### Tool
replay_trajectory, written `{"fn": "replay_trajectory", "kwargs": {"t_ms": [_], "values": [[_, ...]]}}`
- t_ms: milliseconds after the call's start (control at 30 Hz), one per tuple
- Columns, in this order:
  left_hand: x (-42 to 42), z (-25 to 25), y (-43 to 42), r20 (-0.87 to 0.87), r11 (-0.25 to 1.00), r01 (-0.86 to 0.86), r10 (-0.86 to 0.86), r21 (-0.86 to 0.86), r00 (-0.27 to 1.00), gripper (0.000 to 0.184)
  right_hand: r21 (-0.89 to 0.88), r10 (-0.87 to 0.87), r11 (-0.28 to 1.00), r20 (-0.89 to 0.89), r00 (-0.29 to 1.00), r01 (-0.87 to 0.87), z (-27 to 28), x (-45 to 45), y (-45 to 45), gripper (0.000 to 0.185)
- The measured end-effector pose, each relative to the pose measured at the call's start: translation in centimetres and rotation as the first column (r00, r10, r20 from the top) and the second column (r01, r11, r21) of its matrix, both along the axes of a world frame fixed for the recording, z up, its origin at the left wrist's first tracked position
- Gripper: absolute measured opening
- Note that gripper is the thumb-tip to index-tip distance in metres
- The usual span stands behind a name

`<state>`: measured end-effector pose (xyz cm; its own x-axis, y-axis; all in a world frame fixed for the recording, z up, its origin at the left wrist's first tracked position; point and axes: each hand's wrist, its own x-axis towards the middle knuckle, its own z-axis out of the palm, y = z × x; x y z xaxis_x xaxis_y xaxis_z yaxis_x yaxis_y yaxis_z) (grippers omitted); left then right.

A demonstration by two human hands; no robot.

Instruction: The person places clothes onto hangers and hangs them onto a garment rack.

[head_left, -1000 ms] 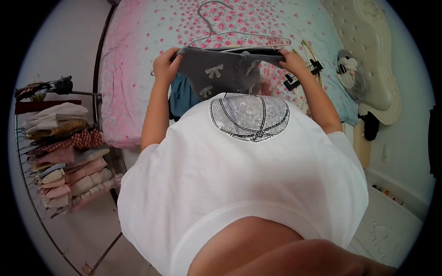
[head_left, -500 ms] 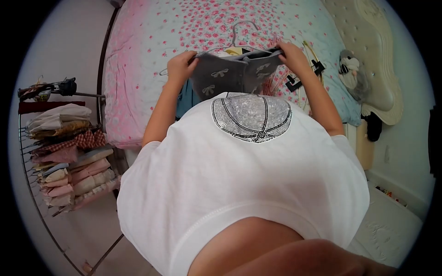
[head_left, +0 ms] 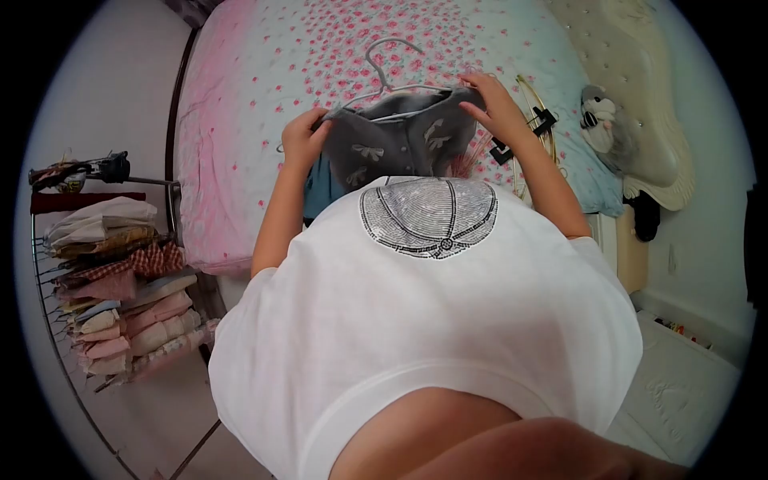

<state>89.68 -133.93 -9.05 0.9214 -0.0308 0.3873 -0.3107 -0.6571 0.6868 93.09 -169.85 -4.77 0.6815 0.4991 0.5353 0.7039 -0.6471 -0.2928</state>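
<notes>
A dark grey buttoned knit top (head_left: 400, 144) with pale bow shapes is spread between my two hands above the bed. A light grey hanger (head_left: 382, 76) sits inside its neckline, the hook pointing up and to the right. My left hand (head_left: 304, 138) is closed on the top's left shoulder corner. At the opposite shoulder, my right hand (head_left: 494, 108) has the corner between thumb and fingers, thumb spread somewhat from the fingers. My white shirt hides the lower part of the top. Blue cloth (head_left: 322, 186) shows beneath it, by my left forearm.
The bed has a floral cover (head_left: 240, 120). Gold hangers with black clips (head_left: 544, 122) lie right of my right hand. A grey plush toy (head_left: 604, 120) rests by the padded headboard (head_left: 632, 80). Folded clothes hang on a rack (head_left: 172, 184) at the left.
The top and hanger have shifted left and tilted, with more of the hanger now showing at the neckline. My left hand is slightly lower; my right thumb has spread from the fingers.
</notes>
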Motion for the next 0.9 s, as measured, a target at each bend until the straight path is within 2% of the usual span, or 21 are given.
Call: {"fn": "replay_trajectory", "kwargs": {"t_ms": [33,67,167,267,367,467,567,667,767,900], "values": [[-0.1,0.2,0.0,-0.008,1.0,0.014,-0.014,-0.001,1.0,0.019,-0.016,0.037,0.999,-0.088,0.995,-0.039,-0.2,0.1,-0.2,0.045],[-0.1,0.3,-0.1,-0.014,1.0,0.028,-0.028,-0.003,1.0,0.019,-0.006,0.027,1.0,-0.032,0.999,-0.027,-0.8,0.0,-0.1,0.038],[0.0,0.2,-0.2,0.02,0.999,0.02,-0.02,0.034,1.0,0.019,-0.083,-0.047,0.996,-0.204,0.978,0.031,-0.6,0.0,0.0,0.033],[0.3,0.0,-0.2,-0.003,0.997,0.043,-0.043,0.068,0.999,0.021,-0.064,-0.047,0.997,-0.181,0.982,0.036,-1.6,0.4,0.1,0.029],[0.5,1.3,-0.3,-0.083,0.982,0.097,-0.085,0.16,0.993,0.021,-0.002,-0.104,0.994,-0.203,0.974,0.106,-2.2,0.2,0.0,0.027],[0.9,0.9,0.7,-0.033,0.974,0.028,-0.021,0.226,0.999,0.021,0.081,-0.214,0.967,-0.249,0.945,0.24,-1.9,0.6,-1.3,0.024],[0.5,1.7,0.7,-0.058,0.967,0.027,-0.013,0.252,0.998,0.02,0.139,-0.197,0.962,-0.255,0.947,0.237,-1.0,0.1,-1.7,0.02],[0.5,2.0,0.2,0.012,0.955,0.032,-0.037,0.295,0.999,0.018,0.133,-0.187,0.968,-0.19,0.964,0.214,-1.3,-0.2,-1.7,0.019],[1.0,1.9,-0.2,-0.005,0.927,0.013,-0.012,0.376,1.0,0.016,0.115,-0.19,0.972,-0.135,0.972,0.205,-1.0,-0.6,-1.3,0.02],[1.3,1.2,-0.4,0.118,0.954,-0.032,-0.003,0.297,0.993,0.015,0.168,-0.115,0.979,0.009,0.993,0.112,-0.6,-1.1,-1.2,0.019]]}}
